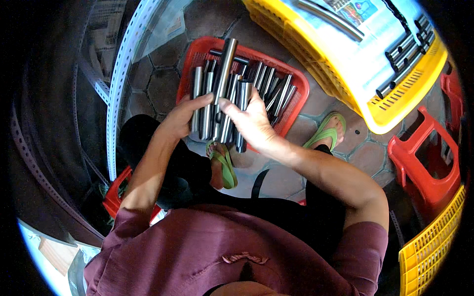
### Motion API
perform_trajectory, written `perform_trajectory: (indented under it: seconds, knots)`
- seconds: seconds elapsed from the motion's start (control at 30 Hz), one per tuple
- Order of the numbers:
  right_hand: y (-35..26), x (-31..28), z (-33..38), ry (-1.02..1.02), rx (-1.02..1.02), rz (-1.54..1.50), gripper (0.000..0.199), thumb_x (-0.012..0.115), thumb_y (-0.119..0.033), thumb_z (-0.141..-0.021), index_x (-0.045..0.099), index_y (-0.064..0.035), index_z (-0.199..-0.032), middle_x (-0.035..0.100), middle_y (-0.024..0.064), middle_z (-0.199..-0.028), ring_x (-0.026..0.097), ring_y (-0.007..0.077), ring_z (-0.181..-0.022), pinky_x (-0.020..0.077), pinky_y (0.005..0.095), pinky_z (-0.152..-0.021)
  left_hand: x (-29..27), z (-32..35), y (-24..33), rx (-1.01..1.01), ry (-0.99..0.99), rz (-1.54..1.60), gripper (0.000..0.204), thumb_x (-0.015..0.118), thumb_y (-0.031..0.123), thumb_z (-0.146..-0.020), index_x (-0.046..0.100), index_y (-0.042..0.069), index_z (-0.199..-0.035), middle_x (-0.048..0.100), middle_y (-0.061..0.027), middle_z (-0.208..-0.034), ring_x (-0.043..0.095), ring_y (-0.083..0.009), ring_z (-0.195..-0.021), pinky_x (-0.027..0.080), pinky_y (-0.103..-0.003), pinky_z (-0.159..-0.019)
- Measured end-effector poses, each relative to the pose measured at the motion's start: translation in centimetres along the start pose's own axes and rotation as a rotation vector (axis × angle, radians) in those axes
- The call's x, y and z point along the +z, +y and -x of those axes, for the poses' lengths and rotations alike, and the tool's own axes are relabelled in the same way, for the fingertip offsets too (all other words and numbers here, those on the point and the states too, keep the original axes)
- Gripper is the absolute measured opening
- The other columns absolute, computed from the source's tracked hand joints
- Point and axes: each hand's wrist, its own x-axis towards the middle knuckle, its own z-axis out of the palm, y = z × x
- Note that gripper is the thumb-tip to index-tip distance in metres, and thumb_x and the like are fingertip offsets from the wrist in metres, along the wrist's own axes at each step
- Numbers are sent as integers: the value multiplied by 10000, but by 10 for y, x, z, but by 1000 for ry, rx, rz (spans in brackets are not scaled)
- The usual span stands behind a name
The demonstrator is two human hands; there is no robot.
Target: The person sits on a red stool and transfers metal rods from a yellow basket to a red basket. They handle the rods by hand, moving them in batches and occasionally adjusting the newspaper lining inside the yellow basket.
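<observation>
Between my two hands is a row of shiny metal tubes [206,126], lying side by side and pointing away from me. One tube [228,56] sticks out farther than the others at the far end. My left hand [180,118] presses in on the bundle from the left, its thumb across the top. From the right, my right hand [254,121] closes round the bundle, its thumb also on top. Beneath and beyond the hands is a red plastic basket [301,81] with more metal tubes [282,93] in it, partly hidden by the bundle.
To the far right stands a yellow crate [306,47] with paper, a long tube [338,23] and dark tubes [406,61]. A red stool [425,158] is at the right, above a yellow basket [432,246]. A perforated metal upright [113,108] rises at the left.
</observation>
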Motion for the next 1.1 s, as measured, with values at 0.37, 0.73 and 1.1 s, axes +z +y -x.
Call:
perform_trajectory:
  seconds: [0.37,0.73,1.1]
  knots:
    - [81,15,-82,64,79,77,561,745,-197,-828,461,53,-1242,659,141,-1063,615,205,-947,483,333,-876,-86,-113,-7,-33,-173,-187,473,774,320,-816,616,37,-1160,691,-85,-1010,690,-218,-848,576,-395,-746]
    - [104,9,-79,113,206,682,612,715,-240,-817,360,108,-1174,578,351,-1139,582,430,-1130,450,416,-969,-93,-137,-5,42,-133,-485,482,799,279,-787,612,85,-1186,691,-28,-1008,654,-151,-885,524,-333,-790]
    - [95,-7,-59,49,166,1099,558,546,-365,-918,366,142,-1067,630,375,-927,651,477,-914,522,491,-848,-96,-141,-15,148,35,-846,636,731,259,-756,523,-52,-1270,589,-229,-1245,550,-301,-1190,419,-370,-992]
